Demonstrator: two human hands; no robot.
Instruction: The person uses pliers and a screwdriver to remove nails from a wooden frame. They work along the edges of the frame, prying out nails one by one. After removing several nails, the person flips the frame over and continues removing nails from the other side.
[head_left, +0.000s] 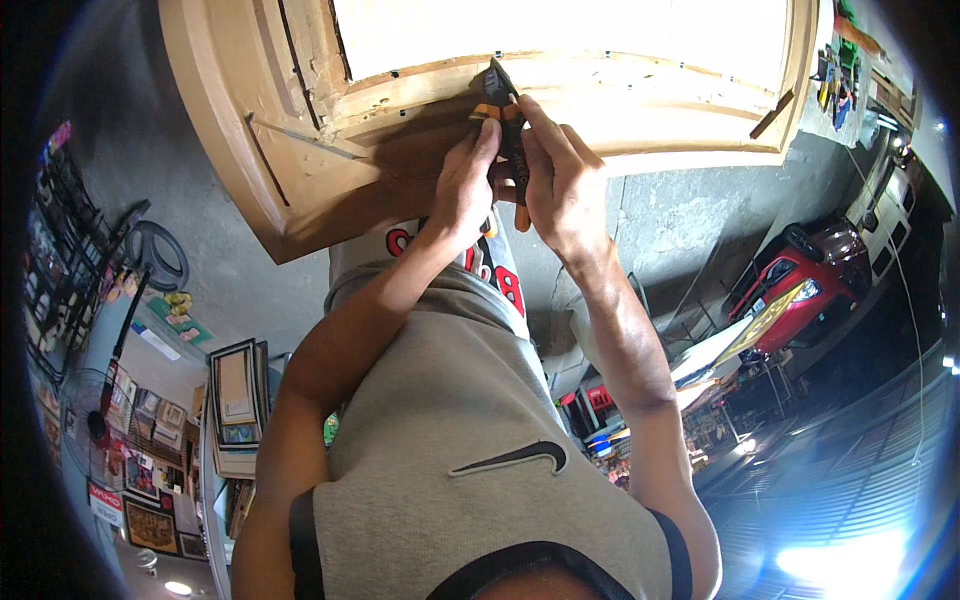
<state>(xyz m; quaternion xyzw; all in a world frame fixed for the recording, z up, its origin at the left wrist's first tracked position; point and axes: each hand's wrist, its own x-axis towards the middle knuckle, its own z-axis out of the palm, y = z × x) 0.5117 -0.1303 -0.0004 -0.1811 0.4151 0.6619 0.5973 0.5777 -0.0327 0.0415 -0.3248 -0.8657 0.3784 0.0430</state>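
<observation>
Both my hands are on a pair of pliers (498, 86) with black jaws and black-and-orange handles. My left hand (466, 180) grips the left side, its thumb on top near the pivot. Around the right handle my right hand (568, 184) is closed, with the index finger stretched up beside the jaws. The jaw tips touch or nearly touch the inner edge of a wooden frame (315, 202). Inside it lies a bright white panel (555, 26), washed out by glare. Several small dark metal pieces, one a fastener (607, 55), dot that inner edge.
A short dark strip (771, 115) lies across the frame's right corner. Tools (834, 86) lie beyond it. At left are a standing fan (97, 424), a grey wheel (157, 256) and stacked picture frames (238, 386). A red car (784, 289) stands at right.
</observation>
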